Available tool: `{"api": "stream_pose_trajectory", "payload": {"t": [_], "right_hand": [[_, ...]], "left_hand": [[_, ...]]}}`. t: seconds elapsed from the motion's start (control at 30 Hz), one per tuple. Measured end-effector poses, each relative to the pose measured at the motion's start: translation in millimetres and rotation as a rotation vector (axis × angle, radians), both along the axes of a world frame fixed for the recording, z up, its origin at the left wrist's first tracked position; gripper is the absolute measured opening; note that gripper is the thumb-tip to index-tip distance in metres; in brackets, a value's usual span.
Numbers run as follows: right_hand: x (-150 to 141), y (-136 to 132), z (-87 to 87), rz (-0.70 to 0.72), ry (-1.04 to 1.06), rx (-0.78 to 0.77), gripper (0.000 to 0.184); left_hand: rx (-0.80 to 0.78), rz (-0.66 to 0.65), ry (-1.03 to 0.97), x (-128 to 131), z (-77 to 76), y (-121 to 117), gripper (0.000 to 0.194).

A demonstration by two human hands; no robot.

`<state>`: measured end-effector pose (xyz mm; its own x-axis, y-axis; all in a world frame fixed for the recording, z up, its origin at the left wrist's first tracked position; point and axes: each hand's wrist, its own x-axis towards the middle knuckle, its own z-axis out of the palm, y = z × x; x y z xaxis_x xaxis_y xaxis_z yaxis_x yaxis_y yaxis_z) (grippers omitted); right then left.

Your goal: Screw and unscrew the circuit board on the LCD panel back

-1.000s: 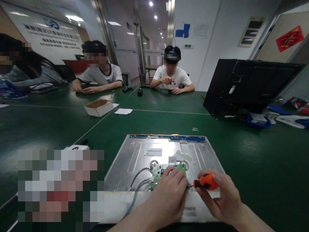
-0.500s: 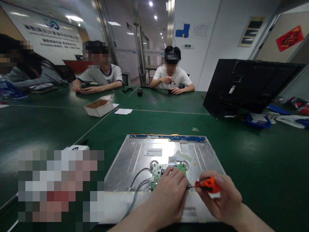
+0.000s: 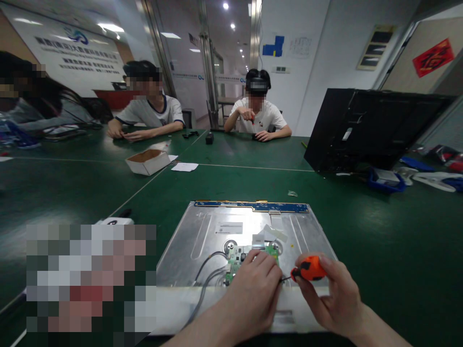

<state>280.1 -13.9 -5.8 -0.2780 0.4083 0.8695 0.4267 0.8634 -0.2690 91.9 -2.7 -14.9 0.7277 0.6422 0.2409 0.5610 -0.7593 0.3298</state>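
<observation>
My right hand (image 3: 340, 294) grips the orange and black handle of a screwdriver (image 3: 311, 268), held nearly level. Its thin dark shaft points left and its tip disappears behind the fingers of my left hand (image 3: 255, 284). That hand is curled, fingers bent down, over a green circuit board (image 3: 236, 255), covering much of it; what its fingertips hold is hidden. The board sits on the silver metal back of a display panel (image 3: 206, 241), lying flat on the table. Grey cables (image 3: 203, 294) run from the board's left side. A blue strip board (image 3: 282, 207) lines the panel's far edge.
A black monitor (image 3: 369, 130) stands at the right, beside a blue tray (image 3: 387, 180). An open white box (image 3: 148, 162) and a paper (image 3: 184, 166) lie on the green table (image 3: 235, 183). Across it several people sit; one (image 3: 257, 113) holds a small screwdriver.
The screwdriver handle turns and shifts slightly in my right hand, its black markings changing place. My left hand stays put on the board. The person opposite has raised a hand a little.
</observation>
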Motion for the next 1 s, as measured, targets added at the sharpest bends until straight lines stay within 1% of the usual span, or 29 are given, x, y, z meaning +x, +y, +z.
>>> {"api": "stream_pose_trajectory", "payload": {"t": [0.2,0.37,0.53,0.67,0.77,0.83,1.0], "right_hand": [[-3,2,9.0,0.014,-0.039,0.039,0.073],[1,-1,4.5,0.059,-0.025,-0.021,0.069],[3,-2,-3.5,-0.003,-0.016,-0.012,0.069],[0,0,0.1,-0.002,0.005,-0.002,0.066],[-1,2,5.9,-0.01,-0.024,0.029,0.066],[-1,2,8.2,-0.006,-0.034,0.019,0.067],[1,-1,6.3,0.028,-0.018,-0.009,0.069]], "left_hand": [[0.008,-0.002,-0.008,0,0.4,0,0.009],[0.005,-0.009,-0.006,-1,1.2,1,0.012],[0.013,-0.002,-0.009,0,0.0,2,0.013],[0.016,0.0,-0.007,0,-1.6,2,0.01],[0.015,0.001,-0.006,0,-1.9,1,0.01],[0.012,0.001,-0.007,-1,-1.8,1,0.01],[0.01,-0.003,-0.008,-1,-0.9,1,0.014]]}}
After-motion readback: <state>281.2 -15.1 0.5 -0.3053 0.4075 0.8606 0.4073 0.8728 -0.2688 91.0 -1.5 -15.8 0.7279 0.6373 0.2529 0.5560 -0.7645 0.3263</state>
